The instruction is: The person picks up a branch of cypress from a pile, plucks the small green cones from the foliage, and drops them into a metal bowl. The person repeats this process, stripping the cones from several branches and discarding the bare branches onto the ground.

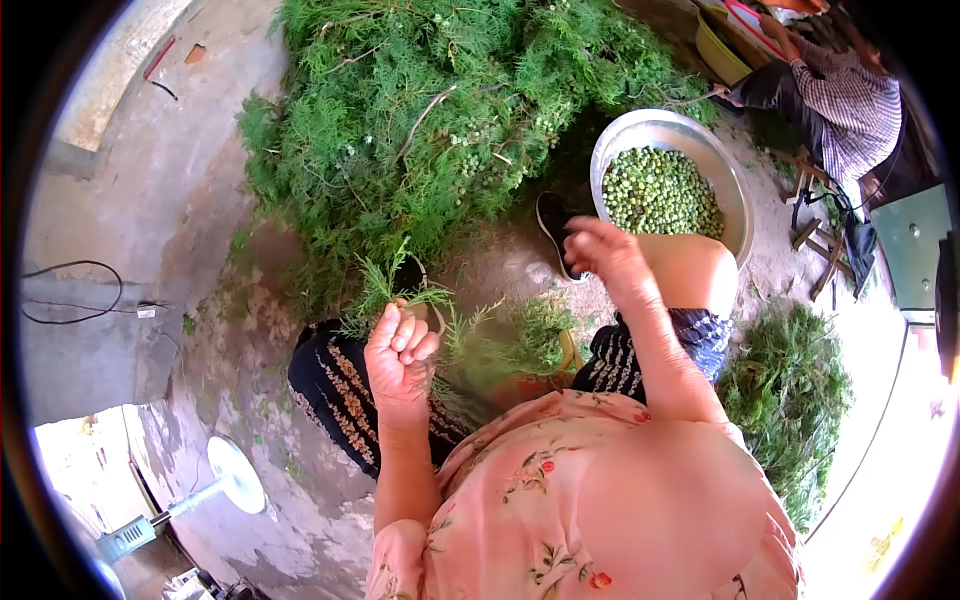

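Observation:
My left hand (402, 345) is closed round the stem of a small green sprig (385, 285), whose leafy tips stick up above the fingers. My right hand (612, 258) is raised near the lower left rim of a metal basin (742, 200), its fingers curled and blurred; whether something small is between them is hidden. Many round green berries (660, 190) lie in the basin. Beyond both hands a large heap of green branches (410, 120) covers the floor. Loose sprigs (540, 335) lie between my knees.
Another person in a checked shirt (850, 105) sits at the upper right beside a yellow tub (720, 50). A second green pile (790, 400) lies right of my knee. A white fan (238, 475) stands at the lower left. A wooden stool (825, 255) is at the right.

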### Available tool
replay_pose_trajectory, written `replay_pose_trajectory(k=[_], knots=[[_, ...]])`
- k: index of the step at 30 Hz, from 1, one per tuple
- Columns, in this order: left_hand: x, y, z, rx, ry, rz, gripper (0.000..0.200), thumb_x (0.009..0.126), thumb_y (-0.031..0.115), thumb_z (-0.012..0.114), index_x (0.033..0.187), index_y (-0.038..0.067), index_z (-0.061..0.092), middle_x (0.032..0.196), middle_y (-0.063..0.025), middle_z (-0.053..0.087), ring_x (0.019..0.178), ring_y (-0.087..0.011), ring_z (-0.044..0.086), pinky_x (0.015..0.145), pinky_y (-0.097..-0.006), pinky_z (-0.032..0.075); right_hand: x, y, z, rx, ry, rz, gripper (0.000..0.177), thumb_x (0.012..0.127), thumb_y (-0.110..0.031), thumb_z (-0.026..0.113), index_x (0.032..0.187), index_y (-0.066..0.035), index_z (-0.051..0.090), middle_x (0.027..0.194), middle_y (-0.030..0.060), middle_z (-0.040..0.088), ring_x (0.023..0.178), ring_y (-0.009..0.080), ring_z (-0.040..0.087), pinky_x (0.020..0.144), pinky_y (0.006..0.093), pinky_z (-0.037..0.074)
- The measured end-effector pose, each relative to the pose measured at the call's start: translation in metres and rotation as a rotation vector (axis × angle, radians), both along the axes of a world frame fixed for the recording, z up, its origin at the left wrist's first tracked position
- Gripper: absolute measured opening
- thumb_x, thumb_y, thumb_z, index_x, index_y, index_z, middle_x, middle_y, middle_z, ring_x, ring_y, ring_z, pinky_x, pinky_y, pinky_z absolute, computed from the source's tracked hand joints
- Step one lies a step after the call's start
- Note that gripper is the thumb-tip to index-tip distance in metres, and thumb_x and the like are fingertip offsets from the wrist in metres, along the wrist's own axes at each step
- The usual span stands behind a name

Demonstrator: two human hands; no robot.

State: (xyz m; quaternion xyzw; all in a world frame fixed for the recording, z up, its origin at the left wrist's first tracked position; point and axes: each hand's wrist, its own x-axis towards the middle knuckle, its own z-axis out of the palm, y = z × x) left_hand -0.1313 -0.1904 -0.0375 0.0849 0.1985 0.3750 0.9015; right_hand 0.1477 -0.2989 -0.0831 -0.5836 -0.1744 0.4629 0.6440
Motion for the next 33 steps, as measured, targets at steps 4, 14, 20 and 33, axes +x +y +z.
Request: replay_pose_trajectory(k=[4,14,20,33], knots=[[-0.002,0.003,0.006,0.039,-0.037,0.025,0.021,0.095,0.017,0.044,0.092,0.001,0.058,0.053,0.0006,0.039,0.043,-0.0073,0.031,0.042,-0.021,0.034,-0.017,-0.004,-0.055,-0.108,-0.904,0.651,0.03,0.077,-0.02,0.062,0.101,-0.003,0.064,0.085,0.0136,0.066,0.079,0.0235,0.063,0.074,0.0344,0.048],[-0.004,0.008,0.012,0.066,-0.142,0.157,0.022,0.095,0.018,0.042,0.088,0.003,0.056,0.052,0.0013,0.036,0.042,-0.0082,0.031,0.042,-0.0216,0.035,-0.065,-0.005,-0.058,-0.297,-0.108,0.943,0.051,0.077,-0.034,0.068,0.111,0.002,0.058,0.106,0.0129,0.062,0.1,0.02,0.055,0.09,0.0319,0.041],[-0.001,0.002,0.017,0.024,-0.152,0.205,0.022,0.095,0.019,0.042,0.085,0.003,0.054,0.052,0.0014,0.036,0.042,-0.0087,0.033,0.041,-0.0227,0.037,-0.092,0.005,-0.058,-0.207,-0.544,0.919,0.053,0.078,-0.047,0.059,0.11,-0.005,0.06,0.111,0.0151,0.059,0.101,0.0291,0.057,0.088,0.0359,0.043],[0.013,-0.006,0.031,-0.035,-0.276,0.163,0.023,0.094,0.021,0.044,0.081,0.004,0.052,0.054,0.0003,0.035,0.044,-0.0104,0.034,0.044,-0.0241,0.037,-0.121,0.006,-0.096,-0.193,-0.666,0.949,0.041,0.079,-0.04,0.061,0.1,-0.005,0.062,0.088,0.0187,0.062,0.078,0.0298,0.06,0.073,0.0386,0.047]])
